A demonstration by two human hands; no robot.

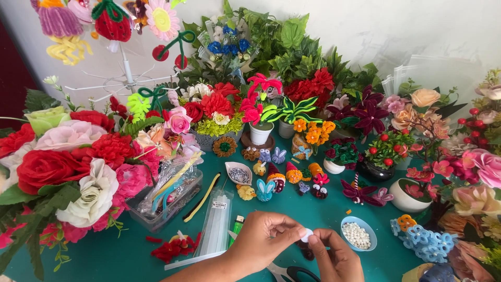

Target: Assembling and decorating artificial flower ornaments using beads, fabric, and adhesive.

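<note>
L hand [263, 237] came in from lower left, fingers curled, pinching a small white bead [306, 234] w/ R hand [336, 256] just above the teal table [323, 209]. R fingertips met it from below, prob. thumb+index. Bowl of white beads [358, 234] just right.

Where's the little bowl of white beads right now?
In the head view, the blue bowl of white beads sits on the green table, lower right of centre, just right of the right hand.
</note>
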